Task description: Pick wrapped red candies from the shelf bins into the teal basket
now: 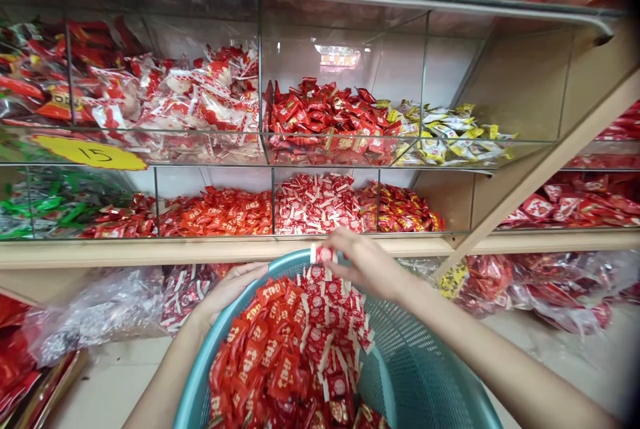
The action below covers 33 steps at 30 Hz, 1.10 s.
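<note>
A blue-green plastic basket (200, 362) stands below the shelf edge. My left hand (227, 292) grips its left rim, the fingers lying along the edge. Over the far rim, my right hand (363, 262) pinches a small red-and-white wrapped candy (323, 254). Inside the basket, orange-red wrapped candies (265, 342) lie on the left. A heap of red-and-white candies (325, 322) is beside them, with darker red wrappers at the bottom. Just beyond my right hand, a shelf bin holds more red-and-white candies (317, 205).
Clear-walled shelf bins hold red candies (325, 112), yellow-and-white candies (455, 132) and orange-red candies (225, 212). A yellow price tag (90, 152) reads 15. A wooden shelf edge (115, 253) runs behind the basket. Plastic bags (105, 312) lie beneath it, and a slanted wooden post (545, 155) stands right.
</note>
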Tool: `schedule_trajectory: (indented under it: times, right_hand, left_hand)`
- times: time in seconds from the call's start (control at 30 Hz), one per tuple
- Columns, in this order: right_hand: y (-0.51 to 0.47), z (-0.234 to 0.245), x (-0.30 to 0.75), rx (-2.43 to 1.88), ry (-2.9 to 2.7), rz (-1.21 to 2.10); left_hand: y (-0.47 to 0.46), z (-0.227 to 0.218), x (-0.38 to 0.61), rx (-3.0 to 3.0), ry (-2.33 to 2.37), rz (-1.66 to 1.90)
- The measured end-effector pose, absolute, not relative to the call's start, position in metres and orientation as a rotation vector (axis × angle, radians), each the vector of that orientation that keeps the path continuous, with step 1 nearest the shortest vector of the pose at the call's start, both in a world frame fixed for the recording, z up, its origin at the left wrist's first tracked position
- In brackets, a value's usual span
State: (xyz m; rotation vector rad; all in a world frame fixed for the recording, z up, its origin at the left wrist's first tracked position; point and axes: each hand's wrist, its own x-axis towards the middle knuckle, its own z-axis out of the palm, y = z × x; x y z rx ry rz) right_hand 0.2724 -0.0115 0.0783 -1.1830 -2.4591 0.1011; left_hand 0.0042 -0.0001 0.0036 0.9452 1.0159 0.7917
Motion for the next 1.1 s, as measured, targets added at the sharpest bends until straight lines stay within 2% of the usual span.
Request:
schedule_trajectory:
  times: [0.2,1.1]
  right_hand:
    - [-0.039,0.046,0.262,-1.327,-2.702,0.115]
    - [-0.023,0.046,0.247,-1.349,-2.666,0.08]
  left_hand:
    - [-0.003,0.007,0.005,0.969,1.015,0.786]
    - [0.001,0.004,0.002,0.952,1.014,0.768]
